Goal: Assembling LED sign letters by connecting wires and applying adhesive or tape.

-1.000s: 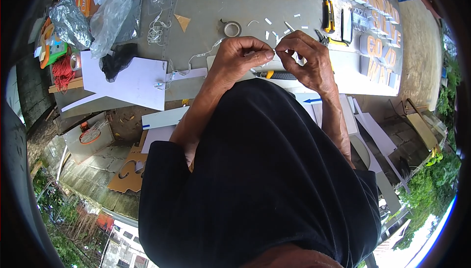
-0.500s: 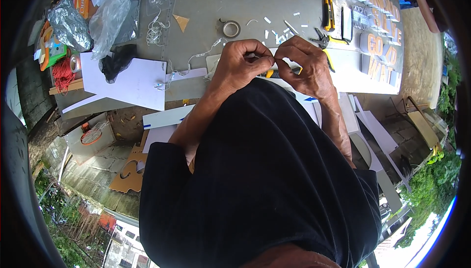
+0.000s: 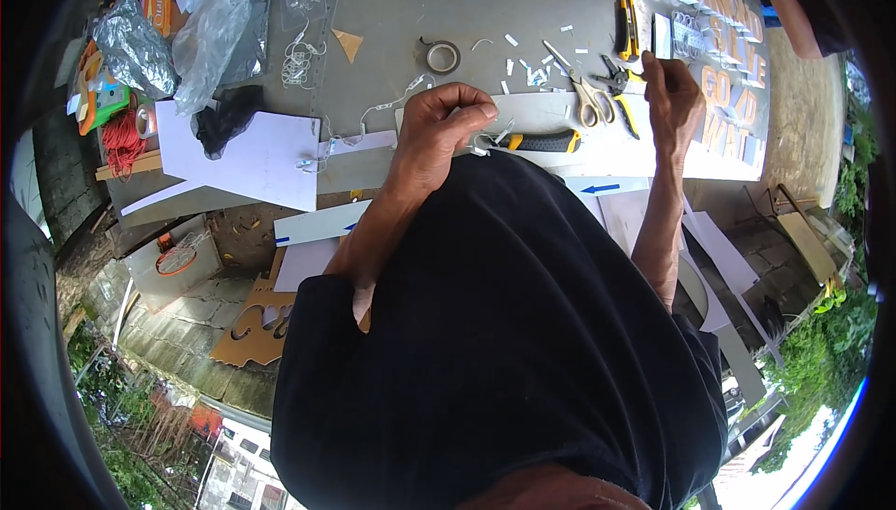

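Observation:
My left hand [image 3: 437, 132] is closed, thumb pressed against the curled index finger; whatever it pinches is hidden. Beside it, a thin wire end and small clear pieces lie by a yellow-and-black tool handle [image 3: 541, 142]. A string of small white LED modules [image 3: 378, 109] runs across the table just left of this hand. My right hand [image 3: 674, 104] is raised at the right, thumb and fingertips pinched together; I cannot make out anything in them. Scissors [image 3: 590, 104] with pale handles and yellow-and-black pliers [image 3: 618, 81] lie between the hands.
Block letters [image 3: 719, 85] with orange faces stand at the right, near a utility knife [image 3: 626, 25]. A roll of grey tape [image 3: 441, 56] and white scraps [image 3: 534, 73] lie beyond my hands. Plastic bags [image 3: 213, 39] and white sheet [image 3: 252, 160] cover the left. Another person's arm [image 3: 789, 6] shows at far right.
My hands were together at the middle. The right hand has moved away to the right and is raised, uncovering the scissors and tool handle; the left hand has stayed nearly in place.

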`<state>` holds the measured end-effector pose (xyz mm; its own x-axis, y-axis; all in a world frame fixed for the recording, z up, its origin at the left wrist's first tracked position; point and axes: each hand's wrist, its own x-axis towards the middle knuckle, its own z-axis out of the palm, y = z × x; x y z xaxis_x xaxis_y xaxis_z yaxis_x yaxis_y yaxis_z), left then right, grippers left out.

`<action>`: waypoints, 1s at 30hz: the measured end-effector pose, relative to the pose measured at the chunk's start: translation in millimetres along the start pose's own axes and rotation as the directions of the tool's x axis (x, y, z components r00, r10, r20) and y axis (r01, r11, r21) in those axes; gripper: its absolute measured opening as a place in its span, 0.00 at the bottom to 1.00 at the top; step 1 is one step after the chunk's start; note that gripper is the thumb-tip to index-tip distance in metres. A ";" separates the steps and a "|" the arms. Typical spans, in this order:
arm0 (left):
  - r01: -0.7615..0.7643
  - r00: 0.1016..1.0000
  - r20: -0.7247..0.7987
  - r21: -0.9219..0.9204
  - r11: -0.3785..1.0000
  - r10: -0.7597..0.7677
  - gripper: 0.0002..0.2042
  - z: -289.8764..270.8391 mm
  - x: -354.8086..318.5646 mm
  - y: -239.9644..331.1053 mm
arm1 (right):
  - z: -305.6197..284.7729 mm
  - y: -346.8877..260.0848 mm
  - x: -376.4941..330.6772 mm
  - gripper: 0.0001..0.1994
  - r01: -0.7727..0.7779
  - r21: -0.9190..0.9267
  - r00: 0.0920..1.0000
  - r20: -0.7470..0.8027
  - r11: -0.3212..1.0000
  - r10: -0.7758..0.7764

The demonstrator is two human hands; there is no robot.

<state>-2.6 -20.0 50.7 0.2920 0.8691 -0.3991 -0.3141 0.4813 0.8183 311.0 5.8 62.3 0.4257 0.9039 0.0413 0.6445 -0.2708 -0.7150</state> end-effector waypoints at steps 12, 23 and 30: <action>0.102 0.980 0.175 -0.040 0.994 -0.094 0.06 -13.8 8.5 -7.3 | 56.9 -63.4 -93.8 0.17 -0.074 0.503 0.719 0.625 0.861 -0.303; -0.008 0.998 0.058 0.437 0.900 -0.019 0.06 -26.4 0.3 -28.2 | 65.4 -54.1 -98.3 0.05 0.304 0.420 0.654 0.561 0.855 -0.508; 0.043 0.999 0.000 0.427 0.903 -0.048 0.05 -41.2 -3.4 -32.8 | 84.3 -48.2 -99.4 0.05 0.360 0.449 0.561 0.596 0.818 -0.574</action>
<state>-30.5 -34.1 8.2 0.3068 0.8452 -0.4376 0.1148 0.4236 0.8985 184.0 -43.1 33.9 -0.5100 0.8600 0.0177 0.3953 0.2526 -0.8831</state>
